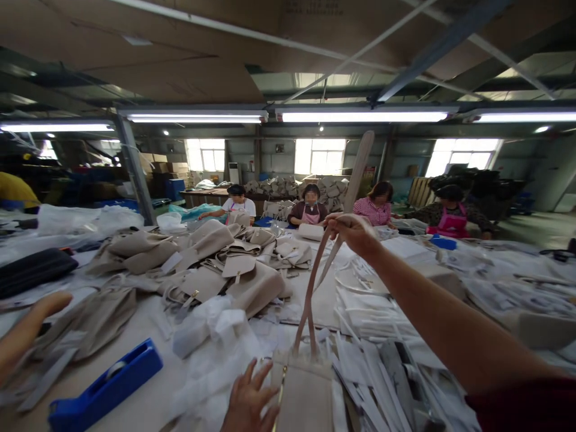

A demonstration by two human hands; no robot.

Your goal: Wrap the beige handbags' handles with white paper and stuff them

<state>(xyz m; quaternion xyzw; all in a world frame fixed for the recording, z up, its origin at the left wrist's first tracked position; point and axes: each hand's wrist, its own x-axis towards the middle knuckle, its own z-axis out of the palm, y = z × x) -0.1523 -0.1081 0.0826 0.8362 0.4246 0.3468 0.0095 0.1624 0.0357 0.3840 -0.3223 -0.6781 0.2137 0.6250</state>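
My right hand (pixel 353 233) is raised at centre right, its fingers closed round a long beige strap (pixel 310 288). The strap crosses over itself and runs down to a beige bag (pixel 303 390) at the bottom centre; a wider pale strip (pixel 360 165) sticks up above the hand. My left hand (pixel 252 399) lies at the bag's left edge, beside a gold-coloured zip or trim, with its fingers spread. A blue tape dispenser (pixel 108 384) rests on the table to the left of this hand.
Beige bags (pixel 243 270) are heaped beyond my hands. Crumpled white wrapping (pixel 211 336) lies left of centre, white sheets (pixel 373 312) on the right. Another person's hand (pixel 56 303) reaches in at the left. Several people sit across the table.
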